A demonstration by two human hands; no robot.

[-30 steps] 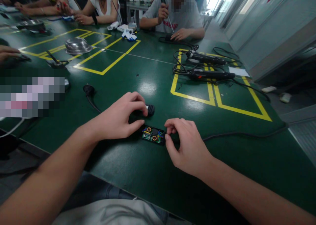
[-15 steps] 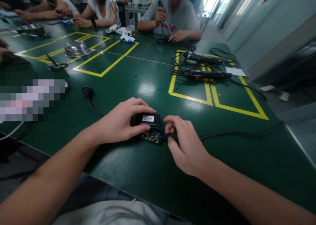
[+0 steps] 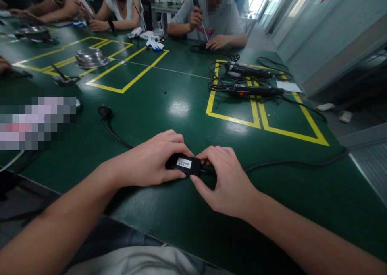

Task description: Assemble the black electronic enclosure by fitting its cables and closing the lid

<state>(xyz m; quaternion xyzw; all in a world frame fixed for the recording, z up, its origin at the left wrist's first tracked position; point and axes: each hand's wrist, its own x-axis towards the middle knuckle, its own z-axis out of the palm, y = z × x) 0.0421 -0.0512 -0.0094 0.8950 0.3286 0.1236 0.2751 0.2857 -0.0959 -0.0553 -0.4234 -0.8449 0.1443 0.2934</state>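
Note:
A small black case [image 3: 193, 167] with a white label lies on the green table [image 3: 145, 210], and no circuit board shows beside it. My left hand [image 3: 154, 158] grips the case from the left, thumb on the near edge and fingers on the far edge. At the right end, my right hand [image 3: 223, 178] pinches the case between thumb and fingertips. A black cable [image 3: 290, 162] runs out from under my right hand to the right. Past my left hand, another cable leads to a black plug [image 3: 105, 112] on the table.
Two black electric screwdrivers [image 3: 256, 91] with tangled cables lie at the back right. A metal bowl [image 3: 91, 58] stands at the back left, with white and blue gloves [image 3: 155, 44] farther back. Across the table a person [image 3: 193, 19] holds a tool.
The black cover has come down toward me over the circuit board, which is now hidden. My left hand moved with it, and my right fingers closed in on its right end.

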